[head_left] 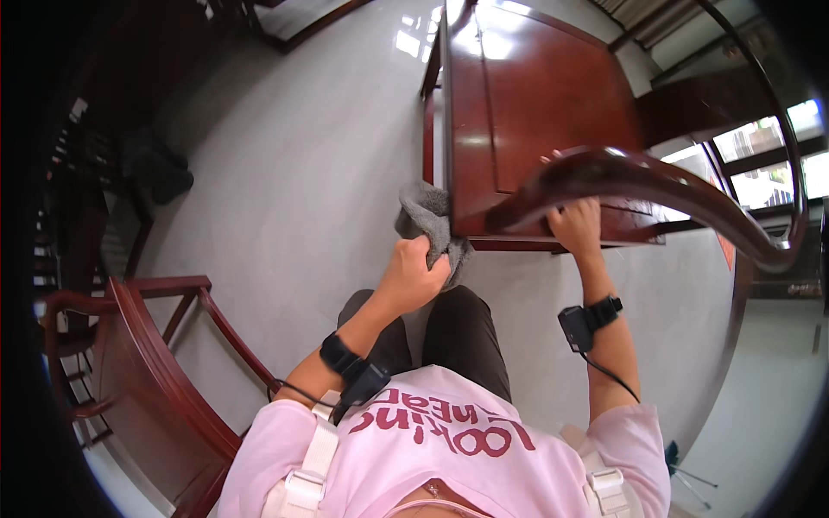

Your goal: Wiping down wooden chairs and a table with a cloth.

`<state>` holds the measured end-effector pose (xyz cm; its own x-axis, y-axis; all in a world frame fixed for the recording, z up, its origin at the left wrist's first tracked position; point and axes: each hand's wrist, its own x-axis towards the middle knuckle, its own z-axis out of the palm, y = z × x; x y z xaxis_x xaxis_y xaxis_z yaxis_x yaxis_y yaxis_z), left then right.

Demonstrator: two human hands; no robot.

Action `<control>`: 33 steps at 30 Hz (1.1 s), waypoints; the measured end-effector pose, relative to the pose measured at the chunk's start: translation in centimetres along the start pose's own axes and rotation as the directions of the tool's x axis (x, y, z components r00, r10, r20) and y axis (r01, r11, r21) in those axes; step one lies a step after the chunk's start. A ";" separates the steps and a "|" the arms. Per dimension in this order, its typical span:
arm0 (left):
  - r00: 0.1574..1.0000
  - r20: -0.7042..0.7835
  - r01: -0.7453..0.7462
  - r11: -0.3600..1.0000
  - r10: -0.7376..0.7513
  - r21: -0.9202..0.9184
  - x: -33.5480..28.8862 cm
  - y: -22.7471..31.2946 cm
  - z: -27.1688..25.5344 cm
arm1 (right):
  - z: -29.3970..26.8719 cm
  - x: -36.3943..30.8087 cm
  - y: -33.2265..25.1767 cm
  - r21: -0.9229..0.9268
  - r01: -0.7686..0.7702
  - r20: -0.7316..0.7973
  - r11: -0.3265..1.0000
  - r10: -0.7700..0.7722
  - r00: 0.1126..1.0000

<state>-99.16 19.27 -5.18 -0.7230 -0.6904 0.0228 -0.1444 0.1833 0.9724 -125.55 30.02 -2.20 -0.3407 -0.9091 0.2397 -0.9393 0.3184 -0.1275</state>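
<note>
A dark red, glossy wooden armchair stands ahead of me, to the right of the middle. My left hand is closed around a bunched grey cloth, which lies against the near left corner of the seat. Folds of the cloth hang below the fist. My right hand is wrapped around the chair's curved armrest from beneath; its fingertips show on the far side, and the armrest hides the rest of the fingers. Both wrists carry black strapped devices with cables.
Behind me on the left is another red wooden chair. Dark furniture lines the far left, with a dark object by it. Pale grey floor lies between. A white wall surface rises at the right.
</note>
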 end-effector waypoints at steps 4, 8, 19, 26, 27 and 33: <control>0.989 0.119 -0.093 0.995 0.088 0.035 -2.8 5.4 -0.5 | -1.3 -0.6 -0.8 0.165 0.193 -0.408 0.967 -0.111 0.906; 0.987 0.146 -0.068 0.998 0.065 0.018 -4.4 6.3 2.4 | -2.2 -5.7 -2.3 0.643 0.221 -0.199 0.733 -0.119 0.973; 0.872 0.136 -0.486 0.798 0.471 0.356 0.0 15.5 5.4 | -7.8 -9.3 4.9 0.843 0.123 -0.278 0.523 0.230 0.933; 0.655 -0.168 -0.678 0.671 0.737 0.300 4.7 15.6 2.5 | -5.3 -3.2 17.0 0.065 -0.421 -0.148 0.905 0.426 0.893; 0.750 -0.132 -0.628 0.761 0.648 0.164 5.3 14.2 3.2 | -3.4 -2.3 18.2 -0.043 -0.463 0.012 0.886 0.463 0.886; 0.712 -0.479 -0.523 0.843 0.513 0.126 6.7 10.1 5.9 | 0.1 5.0 8.4 0.555 0.193 0.122 0.809 -0.309 0.943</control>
<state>-109.49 20.60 3.43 -0.2653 -0.7328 0.6266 0.1717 0.6036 0.7786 -135.12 28.15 -2.21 -0.0263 -0.9886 0.1484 -0.8038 -0.0674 -0.5910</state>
